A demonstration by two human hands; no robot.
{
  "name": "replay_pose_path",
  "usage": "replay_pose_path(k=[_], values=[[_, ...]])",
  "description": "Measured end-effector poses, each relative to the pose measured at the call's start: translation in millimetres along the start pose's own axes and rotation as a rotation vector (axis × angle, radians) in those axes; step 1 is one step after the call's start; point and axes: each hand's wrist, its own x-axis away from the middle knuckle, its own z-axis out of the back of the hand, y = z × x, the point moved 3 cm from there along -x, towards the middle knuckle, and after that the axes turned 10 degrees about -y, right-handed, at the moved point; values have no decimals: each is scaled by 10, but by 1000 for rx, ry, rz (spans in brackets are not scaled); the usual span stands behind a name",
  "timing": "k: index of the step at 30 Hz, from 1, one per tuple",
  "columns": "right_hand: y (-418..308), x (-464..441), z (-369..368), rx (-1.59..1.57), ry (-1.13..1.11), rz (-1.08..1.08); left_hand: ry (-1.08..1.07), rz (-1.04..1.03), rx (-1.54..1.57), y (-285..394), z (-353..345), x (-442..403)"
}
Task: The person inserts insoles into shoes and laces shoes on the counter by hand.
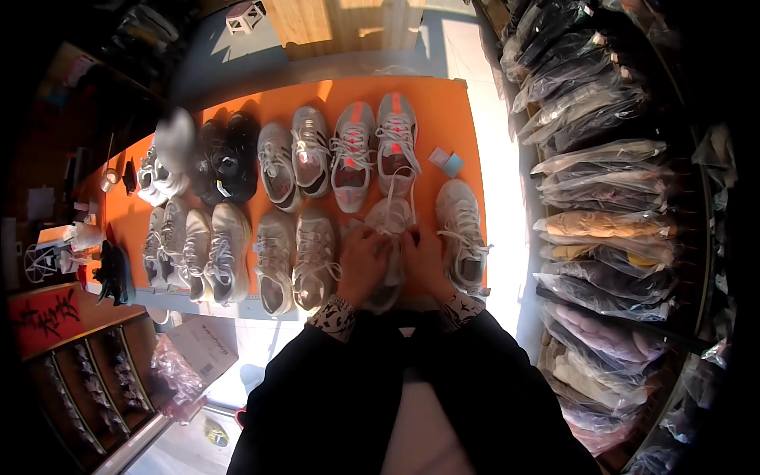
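A white shoe (385,291) lies on the orange table (317,89) close in front of me, toe pointing away, with loose white laces (401,180) looping up beyond it. At its left side my left hand (366,257) is closed, fingers pressed around the lacing. My right hand (422,255), on the shoe's right side, is closed too, its fingertips at the laces. Another white shoe (461,229) stands right of my right hand. Just beyond the held shoe is a grey shoe with orange stripes (396,131).
Several pairs of light shoes (275,253) and black shoes (236,154) stand in two rows to the left. A blue-and-white card (448,162) lies at the right. Bagged clothes (606,190) hang further right. A cardboard box (204,348) sits below left, a stool (243,17) beyond the table.
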Motion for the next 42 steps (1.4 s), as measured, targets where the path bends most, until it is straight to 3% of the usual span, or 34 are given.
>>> replay_pose_path(k=[5, 8, 12, 14, 16, 18, 20, 23, 25, 27, 29, 30, 31, 32, 35, 38, 42], values=[[155, -39, -55, -80, 7, 63, 5, -173, -155, 80, 2, 50], [94, 25, -97, 120, -22, 174, 26, -97, -124, 31, -54, 80], [-489, 337, 190, 12, -18, 287, -11, -53, -115, 8, -73, 82], [-1132, 625, 564, -337, -271, 167, -55, -27, -164, 10, -84, 76], [-1339, 925, 942, -474, -336, 206, -45, -31, -156, -3, -93, 91], [-1709, 1227, 1309, -632, -388, 449, -28, -29, -147, 0, -96, 86], [-2043, 1551, 1667, -765, -330, 641, 3, -25, -154, 25, -106, 98], [-2188, 1594, 1815, -941, -291, 632, 36, 7, -201, -12, -165, 80], [-2066, 1562, 1844, -836, -166, 750, 103, -57, -196, -16, -160, 71], [-2094, 1508, 1879, -587, -100, 608, 149, -125, -190, 46, -120, 142], [-2014, 1489, 1880, -292, 88, 534, 9, -33, -135, 89, -119, 128], [-2023, 1466, 1850, -280, 74, 437, 10, -43, -135, 80, -132, 141], [-1928, 1444, 1910, -44, -95, 356, 1, 56, -119, 4, -149, 173], [-1887, 1381, 1854, -2, -216, 294, -10, 161, -103, -61, -155, 209], [-1592, 1101, 1617, 267, -591, -7, -8, 213, -135, -69, -82, 268], [-1019, 890, 1189, 630, -472, 88, -48, 277, -73, -27, 31, 325], [-345, 386, 496, 388, -265, 303, -56, 282, -154, -167, 98, 331]])
